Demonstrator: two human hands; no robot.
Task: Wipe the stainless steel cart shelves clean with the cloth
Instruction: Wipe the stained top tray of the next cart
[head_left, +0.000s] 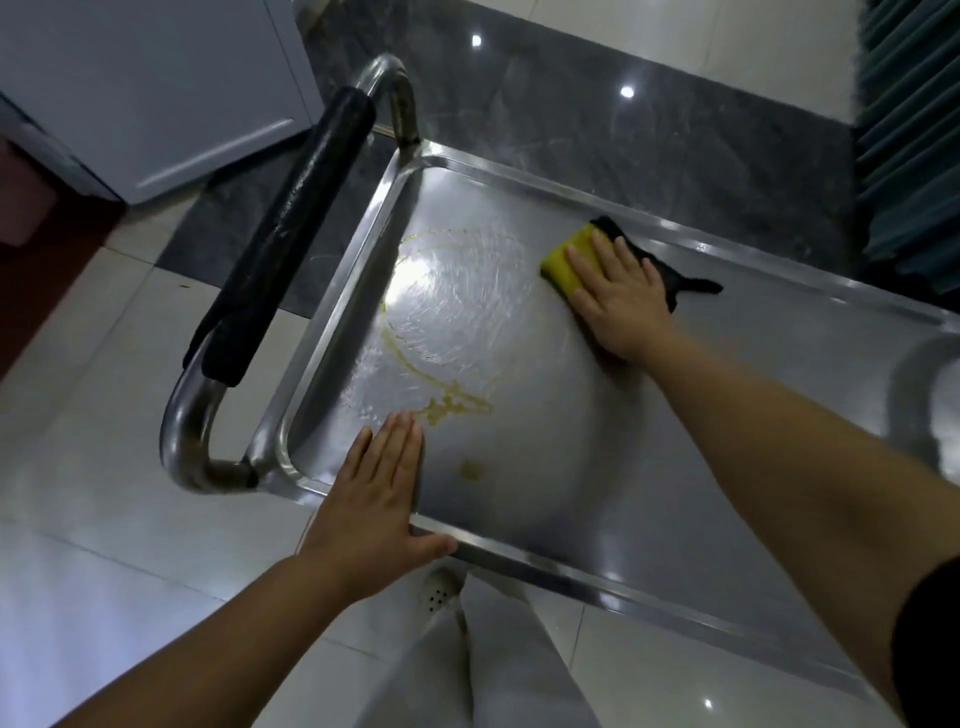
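Two hands work the cart's top shelf (649, 415): our right hand (618, 296), fingers flat, presses a yellow sponge (563, 260) beyond the yellowish smear (441, 400). Our left hand (374, 499) lies open-fingered, gripping nothing, on the shelf's near rim beside that smear.

Left hand (375, 499): flat, palm down, fingers straight and together, thumb spread to the side; forearm bare. Right hand (621, 299): palm down, fingers extended and slightly spread, pressing flat; arm stretched well forward, bare forearm, dark sleeve at upper arm.
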